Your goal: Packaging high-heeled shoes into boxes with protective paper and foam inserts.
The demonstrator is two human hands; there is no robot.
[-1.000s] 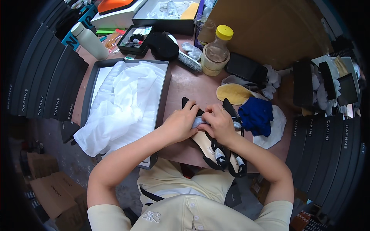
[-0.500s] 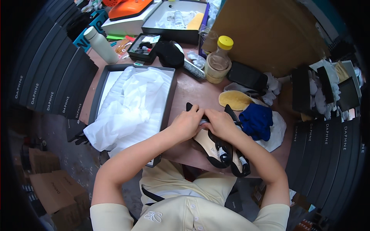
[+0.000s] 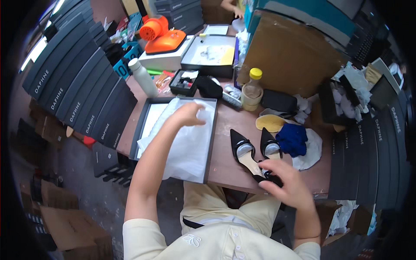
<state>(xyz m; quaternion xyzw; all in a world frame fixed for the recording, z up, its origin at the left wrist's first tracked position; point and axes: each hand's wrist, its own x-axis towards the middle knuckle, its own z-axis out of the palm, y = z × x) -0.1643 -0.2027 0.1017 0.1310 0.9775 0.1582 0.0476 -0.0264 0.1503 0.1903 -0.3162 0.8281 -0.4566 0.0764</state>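
Over the dark shoebox [image 3: 212,143], my left hand [image 3: 187,115] is open in a curve, with white tissue paper [image 3: 184,151] showing between thumb and fingers. Whether it touches the tissue is unclear. My right hand [image 3: 284,182] is open at the near end of two black pointed shoes, its fingers apart and partly hiding their heels. The left shoe [image 3: 241,145] and the right shoe [image 3: 268,141] lie side by side with toes pointing away. Pale grey-white padding fills each front part.
A blue cloth [image 3: 292,139], a white cloth [image 3: 313,149] and a yellow pad [image 3: 269,123] lie right of the shoes. Behind stand a yellow-capped bottle [image 3: 252,90], brush [image 3: 232,99] and white flask [image 3: 143,78]. Shoebox stacks [image 3: 82,82] flank the table. Another person's hand [image 3: 237,11] shows far off.
My hands have separated: the left moved from the shoes to the box, the right drew back toward the heels. Both shoes now lie released, and the tissue sits flatter. The view has tilted up.
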